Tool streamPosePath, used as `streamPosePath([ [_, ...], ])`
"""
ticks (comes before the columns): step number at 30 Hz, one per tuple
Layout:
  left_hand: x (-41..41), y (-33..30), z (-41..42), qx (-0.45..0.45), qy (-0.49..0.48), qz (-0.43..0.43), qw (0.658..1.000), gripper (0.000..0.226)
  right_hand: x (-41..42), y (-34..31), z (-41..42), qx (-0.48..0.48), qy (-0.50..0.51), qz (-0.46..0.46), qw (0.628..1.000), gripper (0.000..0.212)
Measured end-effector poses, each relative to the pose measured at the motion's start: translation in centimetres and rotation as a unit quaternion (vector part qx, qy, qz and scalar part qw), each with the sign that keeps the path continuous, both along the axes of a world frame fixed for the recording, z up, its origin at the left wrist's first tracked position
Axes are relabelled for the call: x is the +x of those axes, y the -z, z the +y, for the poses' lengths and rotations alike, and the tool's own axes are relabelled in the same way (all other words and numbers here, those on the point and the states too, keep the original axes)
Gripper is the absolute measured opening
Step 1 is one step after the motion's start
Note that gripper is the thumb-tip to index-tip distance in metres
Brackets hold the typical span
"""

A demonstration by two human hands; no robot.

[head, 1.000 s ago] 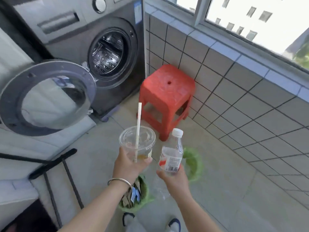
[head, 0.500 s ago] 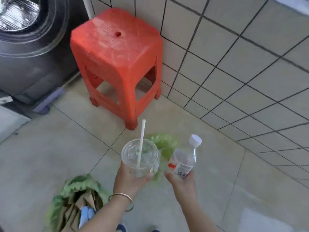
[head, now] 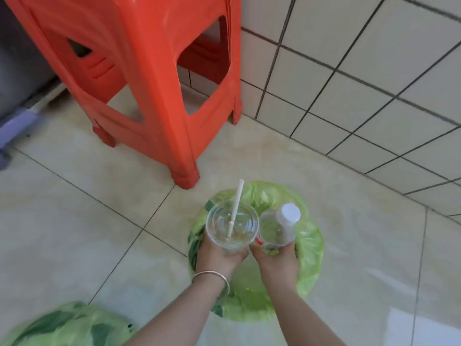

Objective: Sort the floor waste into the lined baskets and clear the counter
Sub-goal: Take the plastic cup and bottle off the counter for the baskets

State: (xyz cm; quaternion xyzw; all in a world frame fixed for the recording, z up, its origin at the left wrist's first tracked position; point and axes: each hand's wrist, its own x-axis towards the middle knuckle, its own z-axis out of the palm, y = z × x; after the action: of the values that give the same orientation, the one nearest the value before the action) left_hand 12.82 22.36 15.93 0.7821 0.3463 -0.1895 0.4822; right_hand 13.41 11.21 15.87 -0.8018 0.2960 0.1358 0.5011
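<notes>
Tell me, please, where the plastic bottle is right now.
The plastic bottle is in the right hand, above the green-lined basket, beside the clear cup.

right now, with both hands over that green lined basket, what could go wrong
The clear cup in the left hand has some liquid at the bottom, so tipping it may wet the liner or splash the floor. Its straw could slide out and miss the lined basket. The bottle in the right hand might bounce off the rim.
</notes>
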Motion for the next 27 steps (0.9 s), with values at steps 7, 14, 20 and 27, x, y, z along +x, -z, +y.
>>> streamPosePath([
  [7, 1.3, 3.1, -0.9, -0.027, -0.043, 0.034, 0.998, 0.061, -0.2, 4.7, 1.6, 0.015, 0.061, 0.043, 0.997, 0.079],
  [14, 0.3, 4.6, -1.1, -0.021, -0.064, 0.097, 0.993, 0.030, -0.6, 7.0, 1.5, 0.035, 0.060, 0.191, 0.979, 0.067],
  [20, -1.0, 0.4, -1.2, -0.006, -0.010, 0.156, 0.988, 0.033, -0.5, 3.3, 1.2, 0.002, 0.042, 0.249, 0.968, 0.040],
  [27, -3.5, -11.6, -0.7, -0.099, -0.141, 0.125, 0.977, 0.040, -3.0, -9.2, 3.1, 0.057, 0.053, 0.227, 0.971, 0.047],
])
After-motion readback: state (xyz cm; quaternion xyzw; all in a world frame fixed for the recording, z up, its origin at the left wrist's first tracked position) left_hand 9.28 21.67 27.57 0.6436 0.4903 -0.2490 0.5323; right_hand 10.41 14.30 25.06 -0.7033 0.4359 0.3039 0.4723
